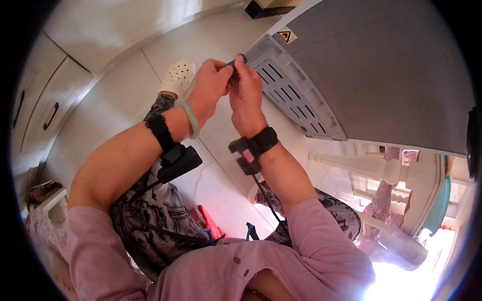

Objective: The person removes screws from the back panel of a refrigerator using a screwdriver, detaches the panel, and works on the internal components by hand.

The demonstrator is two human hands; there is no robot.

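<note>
My left hand (210,84) and my right hand (247,93) are close together in front of me, fingertips pinched around a small dark object (231,63). Too little of it shows between the fingers to tell its kind. Just beyond and to the right of them is a light grey slotted cover (291,90), fixed at the base of a large appliance with a dark grey side (381,70). The right fingertips are by the near-left corner of this cover; whether they touch it I cannot tell.
A yellow warning triangle sticker (286,34) marks the appliance near the cover. White cabinets (37,108) line the left, above pale floor tiles (125,95). White turned furniture legs (356,165) stand at the right. My foot in a white clog (178,76) is beyond my left forearm.
</note>
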